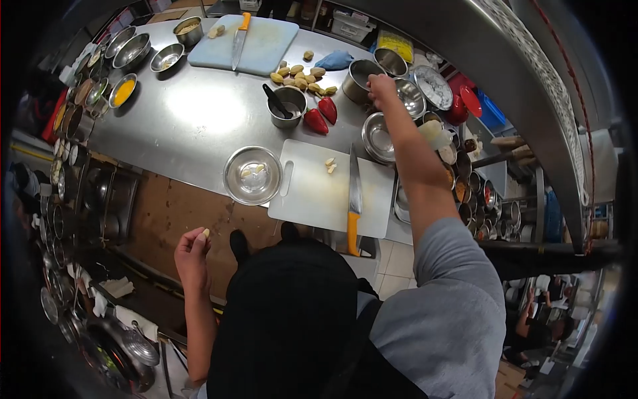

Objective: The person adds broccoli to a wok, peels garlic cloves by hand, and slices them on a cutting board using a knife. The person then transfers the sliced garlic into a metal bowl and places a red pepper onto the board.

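One pale clove [207, 233], which looks like garlic, is in the lower left of the frame, at the fingertips of the left hand [191, 261]. These fingers are narrow, with the thumb pressed toward them. The clove appears in front of the tabletop [186, 133], with the brown floor [173, 206] behind it, so in my judgement the pinch should be firm but gentle; a small smooth piece could slip and fall.

Near the centre, the steel bowl [234, 188] holds more pale pieces and stands just beside the white board [309, 199]. It is close to the front edge, so it is better not to bump it. A few loose cloves [330, 166] lie on the board. To their right is the knife [355, 193], its orange handle passing the board's lower edge; the arms should keep clear of it.

In the upper right, the right hand [382, 92] is at the rim of the deep pot [352, 92]. Its fingers look bent, but I cannot tell if they hold something. For this long reach, a steady, slow wrist seems wise.
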A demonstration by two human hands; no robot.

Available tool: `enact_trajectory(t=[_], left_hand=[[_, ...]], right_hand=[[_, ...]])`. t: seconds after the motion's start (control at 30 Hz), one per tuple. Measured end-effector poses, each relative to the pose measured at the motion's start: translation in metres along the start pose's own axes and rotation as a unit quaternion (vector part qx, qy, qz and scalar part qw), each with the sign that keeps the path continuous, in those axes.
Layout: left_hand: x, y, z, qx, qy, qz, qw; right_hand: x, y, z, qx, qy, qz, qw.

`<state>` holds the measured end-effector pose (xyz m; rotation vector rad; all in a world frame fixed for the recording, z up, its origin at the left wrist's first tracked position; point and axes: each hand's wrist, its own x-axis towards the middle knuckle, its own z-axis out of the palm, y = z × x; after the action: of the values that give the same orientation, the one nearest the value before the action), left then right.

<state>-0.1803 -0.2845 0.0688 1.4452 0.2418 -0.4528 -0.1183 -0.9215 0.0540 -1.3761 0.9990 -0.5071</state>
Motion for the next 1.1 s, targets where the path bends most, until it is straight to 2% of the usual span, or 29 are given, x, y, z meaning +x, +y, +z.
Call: enact_trajectory(t=[0.03,0.1,0.13,0.2,0.27,0.33,0.43,0.6,0.67,0.73,0.77,0.8,0.83,0.87,0.9,0.93,0.97,1.03,1.07,1.1], left_hand=[[-0.002,0.000,0.004,-0.004,0.005,0.000,1.000],[-0.003,0.005,0.015,0.039,-0.002,-0.009,0.999],[-0.001,0.007,0.020,0.036,0.002,-0.010,0.999],[0.003,0.011,0.028,0.042,-0.016,0.001,0.999],[0.006,0.014,0.034,0.043,-0.024,0.001,0.999],[0.011,0.021,0.040,0.041,-0.029,0.006,0.999],[0.016,0.026,0.046,0.089,-0.038,0.002,0.995],[0.032,0.023,0.051,0.130,-0.051,0.029,0.990],[0.045,0.017,0.057,0.158,-0.060,0.038,0.985],[0.064,0.004,0.061,0.260,-0.093,0.088,0.957],[0.073,-0.002,0.066,0.265,-0.095,0.087,0.956],[0.082,-0.009,0.072,0.314,-0.090,0.146,0.934],[0.091,-0.016,0.080,0.360,-0.086,0.205,0.906],[0.101,-0.024,0.086,0.361,-0.091,0.208,0.904],[0.111,-0.032,0.092,0.380,-0.109,0.271,0.877],[0.119,-0.036,0.097,0.397,-0.128,0.334,0.845],[0.124,-0.039,0.101,0.398,-0.134,0.338,0.842],[0.132,-0.040,0.109,0.520,-0.119,0.390,0.751],[0.133,-0.039,0.110,0.521,-0.124,0.393,0.748],[0.133,-0.038,0.112,0.506,-0.123,0.401,0.754]], right_hand=[[0.024,-0.001,-0.003,-0.003,-0.005,-0.001,1.000],[0.049,-0.005,-0.004,-0.153,0.012,0.046,0.987],[0.054,-0.008,-0.003,-0.156,0.008,0.044,0.987],[0.053,-0.027,0.004,0.005,0.071,0.069,0.995],[0.143,0.000,-0.032,0.034,0.071,0.063,0.995],[0.158,-0.014,-0.043,0.213,0.015,0.052,0.975],[0.126,-0.043,-0.060,0.196,0.009,0.019,0.980],[0.079,-0.042,-0.084,0.109,0.027,-0.091,0.989],[0.035,-0.021,-0.080,0.092,0.017,-0.121,0.988],[-0.018,0.004,-0.069,0.064,-0.004,-0.161,0.985],[-0.046,0.026,-0.060,-0.010,-0.014,-0.185,0.983],[-0.079,0.047,-0.050,-0.085,-0.024,-0.209,0.974],[-0.120,0.054,-0.034,-0.174,-0.051,-0.185,0.966],[-0.144,0.073,-0.027,-0.263,-0.084,-0.196,0.941],[-0.162,0.094,-0.022,-0.349,-0.116,-0.204,0.907],[-0.176,0.113,-0.016,-0.373,-0.108,-0.216,0.896],[-0.188,0.127,-0.011,-0.397,-0.098,-0.227,0.884],[-0.207,0.140,0.003,-0.409,-0.072,-0.244,0.876],[-0.215,0.144,0.009,-0.424,-0.053,-0.258,0.867],[-0.218,0.144,0.015,-0.444,-0.075,-0.217,0.866]])
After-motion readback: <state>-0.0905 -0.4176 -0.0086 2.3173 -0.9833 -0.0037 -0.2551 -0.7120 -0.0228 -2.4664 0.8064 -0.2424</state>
